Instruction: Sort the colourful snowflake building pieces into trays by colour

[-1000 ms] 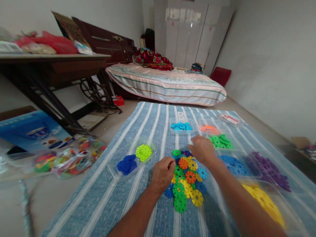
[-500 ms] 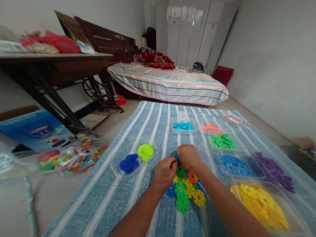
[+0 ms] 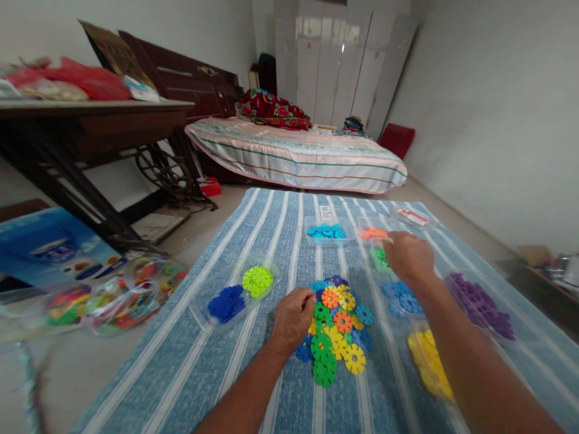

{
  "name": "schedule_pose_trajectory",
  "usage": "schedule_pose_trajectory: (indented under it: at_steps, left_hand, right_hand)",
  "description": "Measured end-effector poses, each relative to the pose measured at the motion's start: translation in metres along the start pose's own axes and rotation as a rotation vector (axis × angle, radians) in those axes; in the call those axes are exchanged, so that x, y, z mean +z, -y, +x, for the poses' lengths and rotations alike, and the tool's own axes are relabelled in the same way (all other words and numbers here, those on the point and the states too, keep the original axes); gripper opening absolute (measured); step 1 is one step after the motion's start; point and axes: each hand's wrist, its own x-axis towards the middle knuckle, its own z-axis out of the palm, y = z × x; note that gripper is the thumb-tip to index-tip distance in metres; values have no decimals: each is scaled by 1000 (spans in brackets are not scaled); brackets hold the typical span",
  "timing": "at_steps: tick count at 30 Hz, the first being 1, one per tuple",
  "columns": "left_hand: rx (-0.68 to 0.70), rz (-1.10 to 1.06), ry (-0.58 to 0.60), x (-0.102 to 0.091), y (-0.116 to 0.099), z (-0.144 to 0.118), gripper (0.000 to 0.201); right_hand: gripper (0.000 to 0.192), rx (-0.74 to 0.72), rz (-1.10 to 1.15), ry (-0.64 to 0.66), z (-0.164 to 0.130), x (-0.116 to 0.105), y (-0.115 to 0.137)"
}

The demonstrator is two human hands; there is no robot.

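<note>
A joined cluster of notched plastic discs (image 3: pixel 337 343) in green, yellow, orange and blue lies on the striped cloth in front of me. My left hand (image 3: pixel 294 319) is closed at the cluster's upper left edge, its fingertips pinching a disc there. My right hand (image 3: pixel 411 258) is held over the tray of green discs (image 3: pixel 380 258), close to the tray of orange discs (image 3: pixel 374 233). Its fingers are drawn together; a small greenish sliver shows at the tips, too little to name.
Right of the cluster stand trays of blue (image 3: pixel 402 298), purple (image 3: pixel 482 304) and yellow discs (image 3: pixel 427 361), partly behind my right arm. Light-blue discs (image 3: pixel 325 231) are at the far side. On the left, one tray holds dark-blue (image 3: pixel 226 304) and lime discs (image 3: pixel 257 281).
My right hand has left the cluster and moved right and away from me to the green and orange trays. My left hand stays at the cluster, which is now more exposed.
</note>
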Motion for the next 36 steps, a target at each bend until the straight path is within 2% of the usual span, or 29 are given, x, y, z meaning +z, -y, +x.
schedule_pose_trajectory:
  at_steps: [3,7,9,12,17,36]
  left_hand:
    - [-3,-11,0,-1,-1,1,21]
    - [1,-28,12,-3,-2,5,22]
    - [4,-24,17,-4,-1,7,24]
    - [11,-24,11,-4,1,12,26]
    - [14,-10,3,-3,5,16,26]
    - [4,3,3,-5,1,18,28]
  right_hand:
    - [34,-97,92,56,-23,5,13]
    - [25,-304,209,139,-67,25,54]
    - [28,-379,298,151,-82,36,72]
    - [34,-403,374,138,-94,51,87]
    - [27,-400,395,98,-99,61,92]
    - [21,-447,404,62,-109,65,85]
